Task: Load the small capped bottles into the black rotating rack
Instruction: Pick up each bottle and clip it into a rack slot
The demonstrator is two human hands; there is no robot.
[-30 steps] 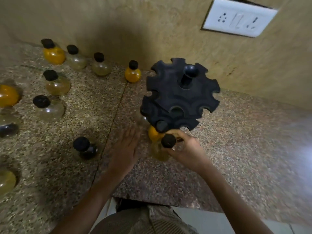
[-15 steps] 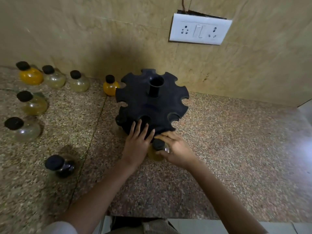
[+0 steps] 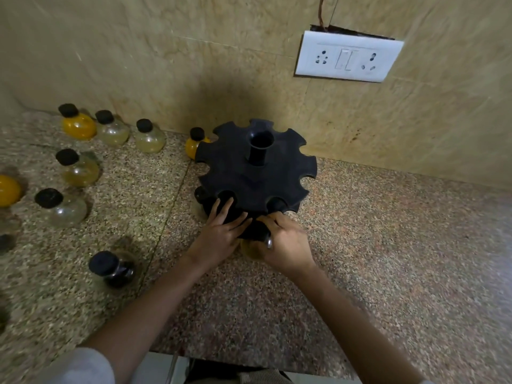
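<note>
Black rack (image 3: 249, 176) stands on speckled tabletop (image 3: 388, 245) by wall, top-tier slots all bare. Right hand (image 3: 288, 242), grip curled round pale-yellow bottle (image 3: 249, 250), holds it at rack's near lower edge; whether seated, cannot tell. Left hand (image 3: 219, 234), fingers straight and spread, rests on rack's side. Loose bottles (image 3: 79, 124), nine or so, stand at left, most well apart from rack — bulk of loading likely remains.

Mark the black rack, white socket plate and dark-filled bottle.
black plastic rotating rack (image 3: 243, 178), head view, top disc.
white wall socket plate (image 3: 347, 58), head view, middle switch.
dark-filled round bottle (image 3: 120, 271), head view, glass body.
</note>
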